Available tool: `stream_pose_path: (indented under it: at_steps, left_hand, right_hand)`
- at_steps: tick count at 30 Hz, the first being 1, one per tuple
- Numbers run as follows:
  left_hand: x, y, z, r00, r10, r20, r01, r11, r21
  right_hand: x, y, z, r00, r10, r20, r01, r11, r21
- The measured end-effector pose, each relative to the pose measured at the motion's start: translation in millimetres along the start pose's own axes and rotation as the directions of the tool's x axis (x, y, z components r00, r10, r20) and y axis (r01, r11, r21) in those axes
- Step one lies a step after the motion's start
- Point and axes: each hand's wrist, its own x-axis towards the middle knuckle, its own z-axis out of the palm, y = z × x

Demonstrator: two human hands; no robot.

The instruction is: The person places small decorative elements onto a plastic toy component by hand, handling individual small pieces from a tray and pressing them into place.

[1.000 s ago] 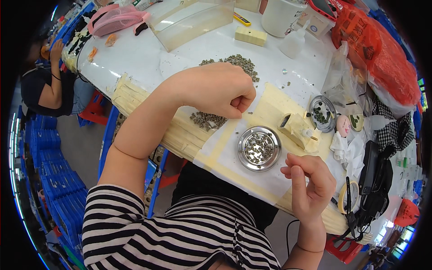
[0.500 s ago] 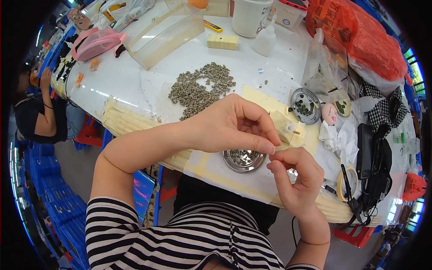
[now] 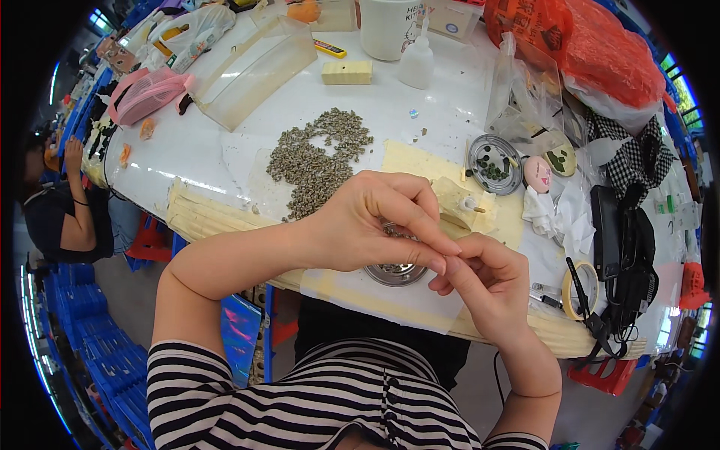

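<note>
My left hand and my right hand meet fingertip to fingertip above the near edge of the table. Thumb and forefinger are pinched together on each; whatever lies between them is too small or hidden to make out. Partly covered by my left hand, a round metal dish holds small metallic bits. Beyond that hand spreads a pile of small grey-brown pieces. A cream taped block with a short peg sticking out stands just past my fingers.
Right of the block are a metal dish with dark green pieces, a pink oval case and crumpled tissues. A tape roll lies near the right edge. Farther back stand a squeeze bottle, a white cup and a wooden block.
The fingertips of both hands have come together, touching more closely than before. The table's contents sit a little farther left in view, as the head has turned slightly.
</note>
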Motion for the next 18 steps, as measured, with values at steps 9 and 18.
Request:
stream_pose_path:
  at_steps: [9, 18]
  left_hand:
    - [4.1, 0.7, -1.7, 0.953, 0.303, 0.006, -0.287, 0.898, 0.334]
    - [5.6, -1.7, -1.8, 0.883, 0.468, 0.021, -0.408, 0.746, 0.525]
  right_hand:
    - [1.3, 1.8, -0.2, 0.990, -0.112, -0.085, 0.096, 0.980, -0.173]
    - [0.5, 0.5, -0.2, 0.985, -0.130, -0.116, 0.115, 0.985, -0.125]
